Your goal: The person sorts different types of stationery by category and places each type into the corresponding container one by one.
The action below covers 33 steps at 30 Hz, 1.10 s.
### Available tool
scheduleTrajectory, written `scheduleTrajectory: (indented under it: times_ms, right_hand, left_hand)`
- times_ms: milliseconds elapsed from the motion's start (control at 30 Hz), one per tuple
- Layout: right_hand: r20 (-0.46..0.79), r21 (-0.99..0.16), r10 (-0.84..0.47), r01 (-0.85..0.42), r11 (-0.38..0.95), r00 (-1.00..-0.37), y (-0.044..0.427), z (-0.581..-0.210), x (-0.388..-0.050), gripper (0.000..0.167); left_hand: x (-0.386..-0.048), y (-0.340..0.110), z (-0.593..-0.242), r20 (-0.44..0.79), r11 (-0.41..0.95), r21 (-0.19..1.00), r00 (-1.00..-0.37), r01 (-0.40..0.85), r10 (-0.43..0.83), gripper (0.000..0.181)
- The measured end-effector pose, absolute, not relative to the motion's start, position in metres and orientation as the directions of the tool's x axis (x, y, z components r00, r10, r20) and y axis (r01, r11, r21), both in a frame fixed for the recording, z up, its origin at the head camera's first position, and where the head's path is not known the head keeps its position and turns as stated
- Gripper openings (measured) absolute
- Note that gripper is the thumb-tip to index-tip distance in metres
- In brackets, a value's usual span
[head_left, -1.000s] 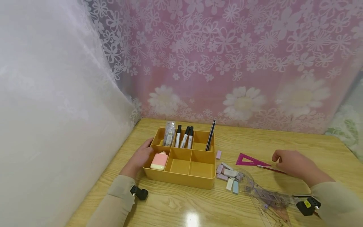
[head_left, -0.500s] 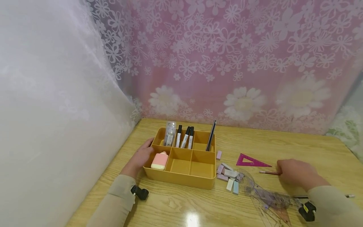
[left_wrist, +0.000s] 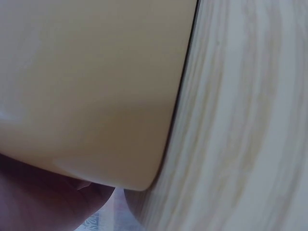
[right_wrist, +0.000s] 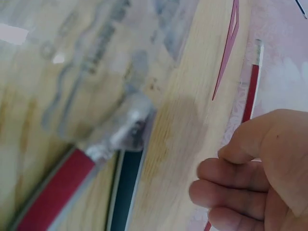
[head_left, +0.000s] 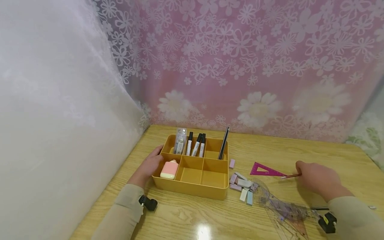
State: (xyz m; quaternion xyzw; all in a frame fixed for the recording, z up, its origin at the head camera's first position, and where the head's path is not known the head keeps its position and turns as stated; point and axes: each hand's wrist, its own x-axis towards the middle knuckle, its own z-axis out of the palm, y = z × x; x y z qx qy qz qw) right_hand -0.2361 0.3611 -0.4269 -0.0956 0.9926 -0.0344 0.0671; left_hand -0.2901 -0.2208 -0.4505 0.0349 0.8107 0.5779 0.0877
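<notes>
The slim red pencil (head_left: 291, 176) has risen, pinched in the grip of the curled right hand (head_left: 319, 178); the left hand (head_left: 150, 165) holds the yellow plastic divided box (head_left: 192, 191).

Wood-grain table (head_left: 171, 215), glare spot at the bottom edge, centre of frame. Standing on it, centre: one yellow six-section box (head_left: 189, 190). Right of the box: erasers (head_left: 244, 183) in a pile — one lilac eraser (head_left: 232, 163) apart. Further right, flat: pink triangle ruler (head_left: 272, 172). Lower right: clear rulers (head_left: 285, 208), overlapping — dark pencil (head_left: 319, 208) adjacent, partly hidden.

No readable lettering or numbers.
</notes>
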Motion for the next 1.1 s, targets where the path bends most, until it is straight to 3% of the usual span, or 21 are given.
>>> scheduleTrajectory:
  times_ms: [267, 433, 667, 900, 1100]
  right_hand:
    - [-0.11, -0.144, -0.203, -0.186, 0.972, -0.973, 0.361, -0.422, -0.24, 0.007]
    - [-0.023, -0.235, -0.19, -0.179, 0.955, -0.982, 0.356, -0.419, -0.24, 0.02]
    - [0.094, -0.385, -0.131, -0.158, 0.91, -0.987, 0.34, -0.41, -0.239, 0.02]
    - [0.123, -0.477, -0.144, -0.186, 0.859, -0.982, 0.318, -0.395, -0.245, 0.049]
    - [0.096, -0.538, -0.138, -0.168, 0.826, -0.986, 0.296, -0.385, -0.248, 0.041]
  left_hand:
    - [-0.291, -0.22, -0.451, -0.103, 0.324, 0.945, -0.982, -0.048, 0.156, 0.063]
    - [-0.29, -0.219, -0.449, -0.11, 0.324, 0.944, -0.983, -0.057, 0.148, 0.063]
    - [-0.291, -0.22, -0.449, -0.103, 0.319, 0.946, -0.983, -0.05, 0.151, 0.063]
    - [-0.29, -0.22, -0.45, -0.063, 0.332, 0.943, -0.986, -0.008, 0.153, 0.062]
    - [-0.29, -0.219, -0.45, -0.075, 0.339, 0.941, -0.987, -0.022, 0.144, 0.062]
